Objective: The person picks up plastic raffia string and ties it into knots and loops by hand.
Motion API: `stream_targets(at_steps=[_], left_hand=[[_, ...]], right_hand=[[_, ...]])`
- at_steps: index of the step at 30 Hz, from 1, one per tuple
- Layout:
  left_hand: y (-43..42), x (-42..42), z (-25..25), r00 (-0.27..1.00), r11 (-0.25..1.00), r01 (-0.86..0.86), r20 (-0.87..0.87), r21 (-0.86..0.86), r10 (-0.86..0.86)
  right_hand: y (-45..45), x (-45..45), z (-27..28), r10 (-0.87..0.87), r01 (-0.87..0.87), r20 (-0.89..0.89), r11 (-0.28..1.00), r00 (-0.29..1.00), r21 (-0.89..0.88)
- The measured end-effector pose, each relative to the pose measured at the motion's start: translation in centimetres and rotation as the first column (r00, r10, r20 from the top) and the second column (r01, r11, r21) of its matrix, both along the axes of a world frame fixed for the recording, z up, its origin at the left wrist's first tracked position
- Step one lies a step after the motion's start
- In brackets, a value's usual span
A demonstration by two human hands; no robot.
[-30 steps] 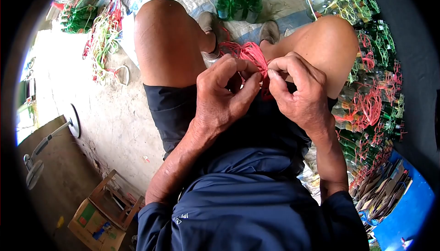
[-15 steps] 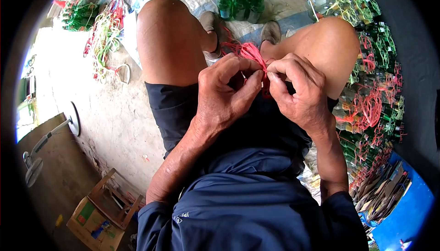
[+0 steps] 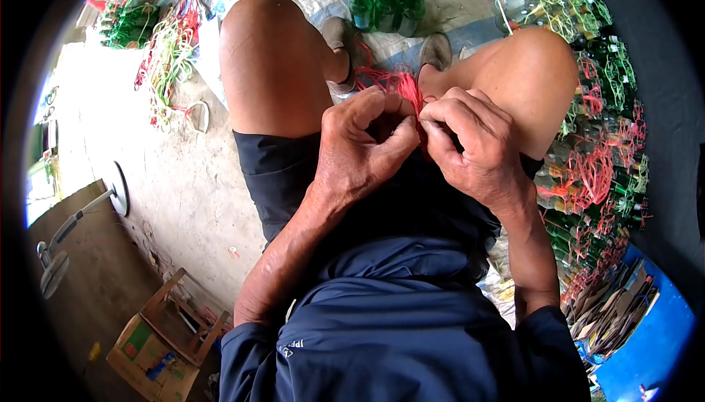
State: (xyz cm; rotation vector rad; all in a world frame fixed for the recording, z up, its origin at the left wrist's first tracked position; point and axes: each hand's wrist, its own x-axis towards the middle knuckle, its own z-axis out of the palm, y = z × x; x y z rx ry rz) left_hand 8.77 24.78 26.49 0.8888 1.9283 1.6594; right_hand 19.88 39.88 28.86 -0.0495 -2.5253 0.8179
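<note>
A bundle of pinkish-red plastic string [image 3: 402, 83] hangs between my knees, partly hidden behind my fingers. My left hand [image 3: 366, 134] is closed in a pinch on the string, thumb against the bent index finger. Close beside it, my right hand [image 3: 474, 145] also pinches the string, and the fingertips of the two hands almost meet. The exact strands between the fingertips are too small to make out. Beyond my feet, a cluster of green glass bottles [image 3: 386, 2] stands upright on the ground sheet.
Rows of bottles tied with green and red string [image 3: 587, 160] line the right side. Loose red and green string [image 3: 170, 64] hangs at the upper left. A blue container of flattened cardboard [image 3: 617, 310] is at lower right; a wooden frame [image 3: 183, 321] lies at lower left.
Both hands have drawn closer together, the right one shifting slightly left. The red string now hangs straighter and looks more spread behind the fingers.
</note>
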Motion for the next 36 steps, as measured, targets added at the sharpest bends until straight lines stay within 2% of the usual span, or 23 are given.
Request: stream_targets(at_steps=[4, 11, 14, 17, 20, 22, 24, 27, 30, 33, 36], left_hand=[[-0.2, -0.1, 1.0, 0.995, 0.998, 0.04, 0.09, -0.045, -0.036], [-0.1, -0.1, 1.9, 0.965, 0.999, 0.025, 0.261, -0.027, -0.017], [-0.4, -0.3, 1.7, 0.955, 0.998, 0.032, 0.296, -0.054, -0.015], [-0.6, -0.3, 1.0, 0.93, 0.997, 0.033, 0.368, -0.063, -0.007], [-0.6, -0.2, 0.7, 0.923, 0.998, 0.021, 0.385, -0.066, 0.006], [-0.4, -0.1, 1.1, 0.925, 0.997, 0.012, 0.379, -0.075, 0.017], [-0.1, -0.1, 1.0, 0.948, 0.994, 0.005, 0.317, -0.111, 0.031], [0.1, 0.1, 1.1, 0.965, 0.988, -0.01, 0.257, -0.157, 0.05], [0.3, 0.3, 1.1, 0.963, 0.984, -0.024, 0.262, -0.175, 0.07], [0.1, 0.1, 0.9, 0.952, 0.987, -0.031, 0.295, -0.159, 0.078], [-0.1, -0.2, 0.9, 0.932, 0.985, -0.023, 0.352, -0.169, 0.083]], right_hand=[[0.1, -0.1, -0.5, 0.011, -0.014, -0.041, 0.998, 0.999, -0.061], [-0.3, -0.2, -1.2, 0.005, -0.02, -0.112, 0.99, 0.994, -0.139], [-0.5, -0.2, -1.9, 0.014, -0.043, -0.127, 0.972, 0.992, -0.231], [-0.8, -0.2, -2.0, 0.013, -0.038, -0.069, 0.926, 0.998, -0.376], [-0.6, -0.2, -2.0, 0.01, -0.024, -0.063, 0.974, 0.998, -0.226], [-0.5, -0.2, -1.7, -0.002, -0.003, -0.066, 0.998, 0.998, -0.064], [-0.2, -0.3, -1.3, 0.006, -0.001, -0.061, 0.997, 0.998, 0.078], [0.1, -0.4, -0.4, 0.06, -0.054, -0.038, 0.989, 0.998, 0.141], [0.1, -0.5, -0.7, 0.053, -0.047, -0.032, 0.985, 0.998, 0.164], [-0.2, -0.6, -1.0, 0.024, -0.019, -0.056, 0.995, 0.998, 0.099], [-0.6, -0.7, -1.9, -0.013, 0.008, -0.116, 0.999, 0.993, -0.042]])
